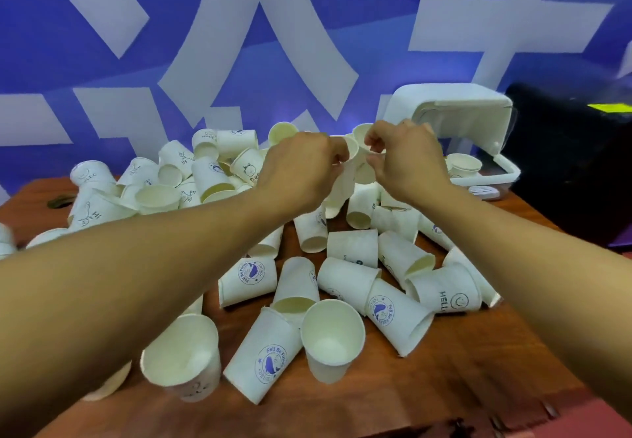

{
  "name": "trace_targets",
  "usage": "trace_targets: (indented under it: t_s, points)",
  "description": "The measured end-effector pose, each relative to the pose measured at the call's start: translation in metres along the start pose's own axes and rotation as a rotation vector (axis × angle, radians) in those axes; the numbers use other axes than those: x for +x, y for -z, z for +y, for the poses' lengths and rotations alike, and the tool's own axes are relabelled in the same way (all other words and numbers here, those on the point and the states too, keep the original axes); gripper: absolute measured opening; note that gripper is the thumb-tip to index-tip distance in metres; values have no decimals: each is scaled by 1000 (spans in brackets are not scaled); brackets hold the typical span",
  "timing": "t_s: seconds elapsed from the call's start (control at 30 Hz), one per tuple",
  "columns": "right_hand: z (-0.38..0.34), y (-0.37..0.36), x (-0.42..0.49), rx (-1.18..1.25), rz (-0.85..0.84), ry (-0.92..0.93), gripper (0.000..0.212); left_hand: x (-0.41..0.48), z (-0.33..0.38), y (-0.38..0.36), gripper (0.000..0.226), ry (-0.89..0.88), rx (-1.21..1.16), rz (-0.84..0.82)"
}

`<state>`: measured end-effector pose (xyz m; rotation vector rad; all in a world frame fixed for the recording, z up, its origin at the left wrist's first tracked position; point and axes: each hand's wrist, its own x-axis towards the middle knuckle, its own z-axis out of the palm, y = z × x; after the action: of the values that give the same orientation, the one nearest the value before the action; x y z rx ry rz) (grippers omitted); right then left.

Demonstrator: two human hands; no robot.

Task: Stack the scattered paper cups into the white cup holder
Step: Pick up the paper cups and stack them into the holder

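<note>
Several white paper cups (331, 338) lie scattered and tipped over on a brown wooden table (472, 362). Both my arms reach forward over the pile. My left hand (301, 167) grips a small stack of white cups (342, 184) held above the pile, its open end by the fingers. My right hand (403, 160) pinches the rim of that stack from the right. The white cup holder (455, 109) stands at the back right, just behind my right hand, with cups (463, 164) inside its lower tray.
A black box-like object (574, 160) stands right of the holder. A blue wall with white shapes (239, 44) rises behind the table. More cups (92, 211) pile up at the back left. The table's near edge (444, 427) runs along the bottom.
</note>
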<state>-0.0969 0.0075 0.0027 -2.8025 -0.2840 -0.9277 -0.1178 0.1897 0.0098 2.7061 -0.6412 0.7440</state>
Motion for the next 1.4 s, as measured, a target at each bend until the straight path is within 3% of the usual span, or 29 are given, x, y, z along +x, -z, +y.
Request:
trace_targets:
  t_s: [0.33, 0.5, 0.8, 1.13, 1.4]
  points:
    - [103, 54, 5, -156, 214, -209, 20, 77, 75, -36, 19, -152, -29, 161]
    - [142, 55, 9, -255, 218, -283, 22, 118, 103, -68, 18, -203, 3, 178]
    - [191, 16, 22, -327, 95, -274, 22, 161, 110, -130, 13, -188, 106, 86]
    - [225, -35, 26, -348, -70, -289, 16, 178, 112, -175, 17, -312, 133, 10]
    - [232, -55, 20, -343, -258, -273, 18, 177, 108, -185, 26, -315, 53, -188]
